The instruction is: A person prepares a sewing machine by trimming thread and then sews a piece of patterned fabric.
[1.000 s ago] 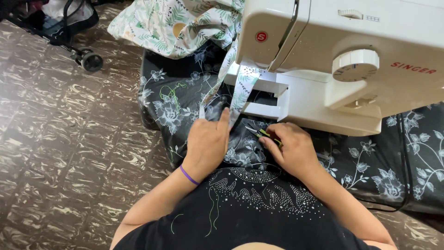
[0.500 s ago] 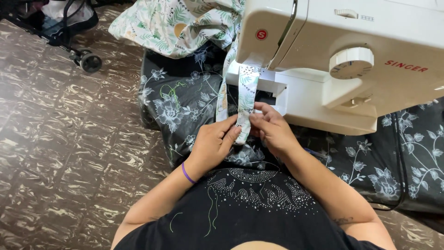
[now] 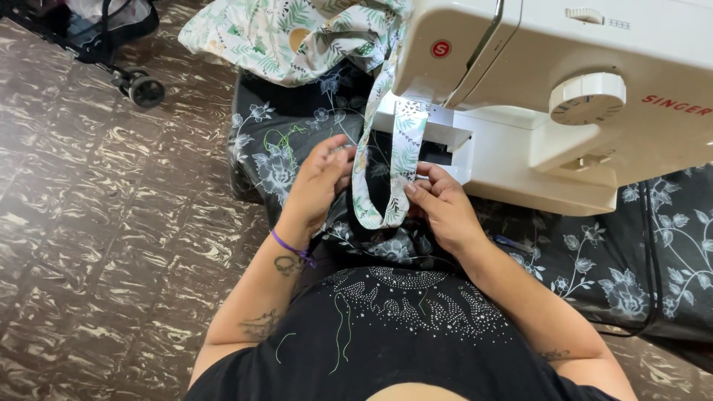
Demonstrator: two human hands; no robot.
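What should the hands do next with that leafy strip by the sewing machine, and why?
Probably smooth the leafy strip flat and line it up toward the needle area. It hangs in a loop from the sewing machine, with the left hand and right hand pinching its lower end, so it looks slack and unaligned.

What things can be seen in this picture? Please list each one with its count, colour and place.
sewing machine: one, white, upper right, on the dark cloth
strip: one, white with green leaves, looping down from the machine between both hands
leafy fabric: one heap, white and green, top centre
dark cloth: one, black with pale flowers, under the machine
floor: brown marbled tiles, left
wheeled frame: one, black, top left
wristband: one, purple, left wrist
left hand: touching the strip's left side
right hand: holding the strip's right side
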